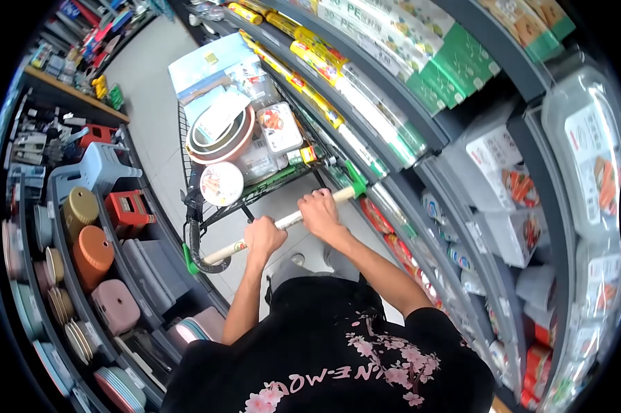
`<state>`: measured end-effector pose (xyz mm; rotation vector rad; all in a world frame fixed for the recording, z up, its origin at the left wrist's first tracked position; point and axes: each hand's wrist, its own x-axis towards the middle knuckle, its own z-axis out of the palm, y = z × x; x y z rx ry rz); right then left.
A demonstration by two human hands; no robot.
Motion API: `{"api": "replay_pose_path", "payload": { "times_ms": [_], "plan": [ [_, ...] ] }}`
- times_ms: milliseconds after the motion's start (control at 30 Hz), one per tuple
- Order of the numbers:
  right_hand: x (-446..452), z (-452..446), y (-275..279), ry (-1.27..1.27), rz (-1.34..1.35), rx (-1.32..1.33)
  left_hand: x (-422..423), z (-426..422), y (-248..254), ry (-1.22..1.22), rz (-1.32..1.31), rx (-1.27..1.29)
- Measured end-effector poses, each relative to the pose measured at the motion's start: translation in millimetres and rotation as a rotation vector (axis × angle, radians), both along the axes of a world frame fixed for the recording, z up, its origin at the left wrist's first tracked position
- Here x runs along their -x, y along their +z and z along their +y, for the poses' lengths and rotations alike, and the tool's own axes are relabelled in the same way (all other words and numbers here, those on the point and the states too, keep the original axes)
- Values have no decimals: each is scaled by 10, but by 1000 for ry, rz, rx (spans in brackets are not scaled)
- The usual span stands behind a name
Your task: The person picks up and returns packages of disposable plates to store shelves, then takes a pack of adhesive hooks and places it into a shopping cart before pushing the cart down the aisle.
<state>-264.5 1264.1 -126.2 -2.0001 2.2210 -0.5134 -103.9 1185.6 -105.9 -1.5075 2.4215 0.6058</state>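
Both my hands are wrapped round the pale handle bar (290, 220) of a shopping cart (185, 155). My left hand (264, 236) grips it left of the middle, and my right hand (318, 210) closes on it nearer the right end. Inside the cart sit nested round bowls or basins (245, 141) with a white label card (222, 115) on top. Beside them are a clear food container with a printed label (280, 129) and a round white-lidded tub (221, 184). A light blue box (210, 62) lies at the cart's far end.
Shelves with rolls of wrap (317, 62), green-and-white boxes (455, 76) and clear plastic containers (589, 151) run close along the right. On the left, shelves hold an orange stool (93, 253), a blue stool (104, 165) and stacked plates (118, 389). Grey tiled aisle floor (142, 65) stretches ahead.
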Motion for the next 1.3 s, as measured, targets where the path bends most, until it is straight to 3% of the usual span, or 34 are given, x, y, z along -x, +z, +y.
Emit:
{"api": "replay_pose_path", "payload": {
  "times_ms": [433,700,1300],
  "plan": [
    [357,1,-131,194,27,53,241,233,59,151,22,71],
    [405,-177,-73,184,21,-18,234,192,-88,161,70,224],
    [339,-727,-21,227,83,-116,147,-285,4,220,132,117]
  ]
}}
